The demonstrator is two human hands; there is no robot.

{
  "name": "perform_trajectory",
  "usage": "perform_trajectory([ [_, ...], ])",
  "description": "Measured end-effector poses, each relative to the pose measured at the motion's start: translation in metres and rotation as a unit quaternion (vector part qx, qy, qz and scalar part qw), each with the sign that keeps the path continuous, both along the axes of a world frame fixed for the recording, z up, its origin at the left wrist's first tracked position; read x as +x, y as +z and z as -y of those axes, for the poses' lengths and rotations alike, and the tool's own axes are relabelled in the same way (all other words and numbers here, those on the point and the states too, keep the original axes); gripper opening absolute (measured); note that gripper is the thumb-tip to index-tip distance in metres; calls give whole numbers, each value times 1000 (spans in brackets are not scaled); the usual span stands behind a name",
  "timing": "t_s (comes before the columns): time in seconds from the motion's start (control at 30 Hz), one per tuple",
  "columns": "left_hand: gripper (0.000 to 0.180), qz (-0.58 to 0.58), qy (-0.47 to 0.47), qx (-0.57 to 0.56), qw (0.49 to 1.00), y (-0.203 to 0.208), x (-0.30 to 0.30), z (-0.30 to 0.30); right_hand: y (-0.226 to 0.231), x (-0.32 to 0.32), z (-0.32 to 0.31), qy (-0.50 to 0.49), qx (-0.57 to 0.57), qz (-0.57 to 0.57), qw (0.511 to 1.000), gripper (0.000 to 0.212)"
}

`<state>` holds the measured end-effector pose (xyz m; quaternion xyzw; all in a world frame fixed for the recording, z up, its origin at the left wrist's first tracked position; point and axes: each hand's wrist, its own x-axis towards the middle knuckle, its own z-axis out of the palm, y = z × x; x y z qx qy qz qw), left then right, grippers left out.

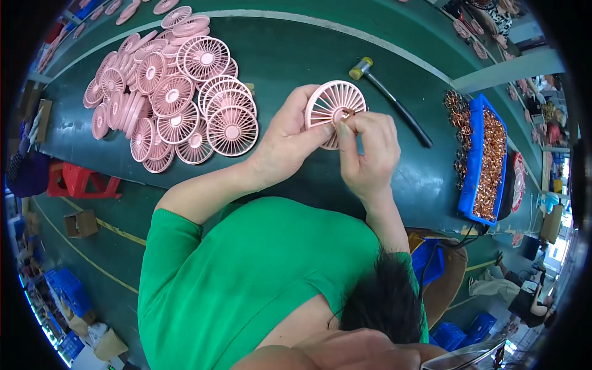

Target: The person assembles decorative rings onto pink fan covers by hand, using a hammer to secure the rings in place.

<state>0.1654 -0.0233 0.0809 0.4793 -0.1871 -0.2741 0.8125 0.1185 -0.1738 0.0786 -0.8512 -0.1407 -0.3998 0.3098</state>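
My left hand [279, 147] grips a round pink fan grille [325, 102] by its left rim, holding it raised and tilted above the green table. The fingers of my right hand [374, 151] are pinched together at the hub of this grille. A small copper-coloured piece [350, 113] shows at those fingertips; its exact shape is too small to make out. To the left of my hands lies a large heap of similar pink grilles [174, 95], stacked and overlapping.
A hammer [394, 102] with a yellow head and dark handle lies beyond my right hand. Farther right stands a blue tray [473, 157] of small copper-coloured parts [491, 160], with loose copper-coloured rings [458, 120] along its left side. A red stool [81, 180] is at the left.
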Motion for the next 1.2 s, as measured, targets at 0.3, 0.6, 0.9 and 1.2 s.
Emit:
perform_trajectory([
  [0.3,43,123,55,143,980,-20,-10,-12,-9,-4,-16,-10,-77,-140,987,10],
  [0.6,52,-69,-86,32,993,-2,0,-45,16,-18,-25,-6,-205,-93,974,22],
  [0.9,38,311,-228,214,897,51,49,-88,17,-12,-26,272,456,-279,800,71],
  [1.2,66,436,232,673,551,-33,489,-255,-44,27,47,-128,-74,-38,988,26],
])
